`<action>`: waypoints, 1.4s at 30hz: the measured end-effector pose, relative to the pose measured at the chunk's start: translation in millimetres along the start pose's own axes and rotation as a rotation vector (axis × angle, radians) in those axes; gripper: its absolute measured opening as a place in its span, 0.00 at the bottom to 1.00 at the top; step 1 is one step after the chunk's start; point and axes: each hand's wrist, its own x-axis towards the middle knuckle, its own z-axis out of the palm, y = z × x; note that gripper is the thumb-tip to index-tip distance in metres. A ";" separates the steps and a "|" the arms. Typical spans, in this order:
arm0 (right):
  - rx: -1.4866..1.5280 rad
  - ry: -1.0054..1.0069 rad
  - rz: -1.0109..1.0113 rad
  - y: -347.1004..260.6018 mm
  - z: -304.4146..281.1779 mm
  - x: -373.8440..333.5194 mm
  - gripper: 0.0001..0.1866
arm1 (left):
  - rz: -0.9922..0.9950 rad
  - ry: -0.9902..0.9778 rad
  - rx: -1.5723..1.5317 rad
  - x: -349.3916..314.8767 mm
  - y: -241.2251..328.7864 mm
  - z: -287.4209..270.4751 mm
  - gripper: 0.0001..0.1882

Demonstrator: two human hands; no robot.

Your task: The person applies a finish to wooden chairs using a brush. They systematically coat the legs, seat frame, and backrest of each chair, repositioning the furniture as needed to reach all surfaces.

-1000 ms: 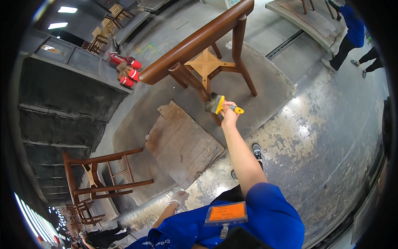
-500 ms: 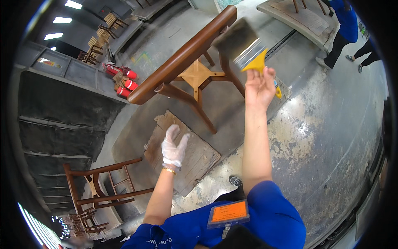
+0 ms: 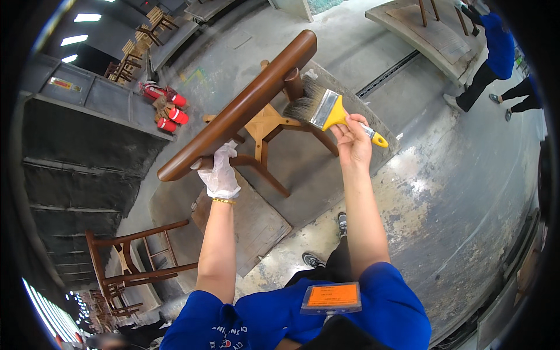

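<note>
"Where's the chair?"

"Center of the frame, slightly up and left. Its dark top rail (image 3: 238, 107) slants from lower left to upper right, over a pale cross-brace (image 3: 265, 121)."

"And the left hand (image 3: 221, 172)?"

"Gloved, just under the rail's lower end, fingers curled round the chair's post there."

"The right hand (image 3: 353, 143)?"

"Bare, right of center, thumb and fingers clamped on the yellow handle of a wide brush (image 3: 328, 111). The bristles point left, at the other post, below the rail's upper end."

"Touching it?"

"They overlap it in view; I can't tell whether they touch."

"What else is around?"

"A second chair (image 3: 149, 274) at lower left, a flat board (image 3: 262, 224) under the first one, red cylinders (image 3: 178, 116) at upper left, and a person in blue (image 3: 500, 49) at upper right."
</note>
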 end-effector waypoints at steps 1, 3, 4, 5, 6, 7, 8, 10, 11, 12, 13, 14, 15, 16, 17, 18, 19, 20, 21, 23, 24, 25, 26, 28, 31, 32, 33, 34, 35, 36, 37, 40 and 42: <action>-0.013 0.048 0.005 -12.0 16.2 -1.9 0.07 | 0.056 0.017 -0.007 2.7 8.6 6.1 0.12; -0.028 0.070 0.000 -31.4 38.4 2.0 0.07 | 0.074 0.095 0.007 3.7 27.1 21.9 0.14; -0.003 0.099 -0.003 -31.5 44.2 5.9 0.07 | 0.088 0.101 0.001 7.9 39.6 23.5 0.15; 0.016 0.011 0.040 -28.5 44.1 9.1 0.07 | 0.104 0.117 0.019 16.0 51.3 25.7 0.18; 0.044 -0.045 0.062 -21.7 38.3 12.7 0.07 | 0.072 0.163 0.007 24.4 62.8 27.8 0.19; 0.092 -0.136 0.084 -16.2 24.6 14.6 0.07 | 0.047 0.204 0.002 33.3 73.5 28.1 0.20; 0.024 -0.122 0.092 -5.8 8.3 17.1 0.05 | 0.055 0.230 0.065 43.5 82.7 26.0 0.20; -0.151 0.158 0.146 7.9 -39.2 13.7 0.05 | 0.029 0.249 0.025 62.5 91.8 24.6 0.19; -0.193 0.160 0.150 10.5 -68.0 8.0 0.05 | 0.016 0.260 -0.029 74.5 93.0 23.8 0.18; -0.304 0.329 0.131 4.6 -99.8 1.0 0.05 | 0.012 0.245 -0.051 85.8 93.4 21.6 0.18; -0.387 0.416 0.104 -5.8 -130.9 -3.4 0.06 | 0.013 0.233 -0.077 97.6 92.3 20.3 0.17; -0.508 0.573 0.095 -15.0 -156.1 -5.7 0.05 | 0.012 0.220 -0.092 108.4 90.7 18.0 0.17; -0.652 0.815 0.086 -20.4 -172.7 -3.3 0.05 | 0.016 0.208 -0.113 119.0 88.9 16.1 0.16; -0.673 0.743 0.016 -21.7 -180.3 1.9 0.06 | 0.001 0.220 -0.129 128.9 86.4 15.4 0.16; -0.717 0.756 -0.054 -18.3 -177.2 9.6 0.07 | 0.014 0.198 -0.118 137.9 84.6 14.6 0.16; -0.790 0.844 -0.097 -13.8 -165.9 20.5 0.09 | 0.009 0.205 -0.100 145.1 83.1 13.4 0.16; -0.837 0.706 -0.086 0.8 -143.5 33.5 0.10 | 0.005 0.244 -0.076 150.6 81.8 12.3 0.16; -1.041 0.559 -0.133 21.5 -111.7 46.2 0.08 | 0.005 0.231 -0.058 156.8 81.0 11.9 0.16; -1.076 0.396 -0.229 41.4 -79.0 55.7 0.07 | 0.014 0.254 -0.019 163.1 79.2 12.8 0.17; -0.306 -0.013 -0.030 63.7 -24.5 69.6 0.05 | 0.056 0.228 0.020 177.5 78.9 10.7 0.19; -0.199 -0.148 0.031 67.7 -9.3 78.1 0.04 | 0.027 0.238 0.032 186.3 78.1 10.1 0.21; -0.254 -0.041 0.079 65.3 -4.4 79.9 0.03 | 0.021 0.243 0.033 195.8 76.5 9.6 0.22; -0.279 -0.010 0.098 56.6 -9.7 79.5 0.03 | 0.015 0.244 0.034 206.8 76.3 7.7 0.24; -0.415 0.032 0.115 29.6 -48.5 75.1 0.05 | -0.014 0.255 0.007 223.0 71.6 3.4 0.22; -0.611 0.690 0.142 -10.1 -134.1 54.9 0.06 | -0.004 0.160 -0.027 244.0 66.0 -3.6 0.21; -0.715 0.737 0.014 -9.4 -150.7 59.8 0.06 | -0.060 0.191 0.067 250.6 65.1 -5.9 0.21; -0.836 0.904 -0.088 -6.7 -159.4 61.6 0.06 | -0.020 0.177 0.073 254.2 62.4 -7.2 0.22; -0.891 0.759 -0.100 -1.1 -156.7 68.1 0.07 | -0.060 0.154 0.054 259.9 62.5 -9.2 0.23; -0.959 0.684 -0.101 7.9 -141.8 79.2 0.07 | -0.073 0.148 0.051 265.9 63.2 -11.9 0.24; -1.040 0.596 -0.086 19.3 -116.4 90.3 0.08 | -0.085 0.154 0.036 269.7 61.8 -12.8 0.22; -0.949 0.388 -0.087 31.6 -81.0 106.1 0.06 | -0.081 0.159 0.029 272.8 58.9 -13.2 0.19; -0.730 -0.504 -0.020 40.7 45.1 143.5 0.05 | -0.103 0.079 -0.076 284.5 54.6 -20.3 0.17; -1.290 -1.136 -0.448 32.6 115.9 166.0 0.05 | -0.095 0.047 -0.195 293.8 50.5 -23.2 0.18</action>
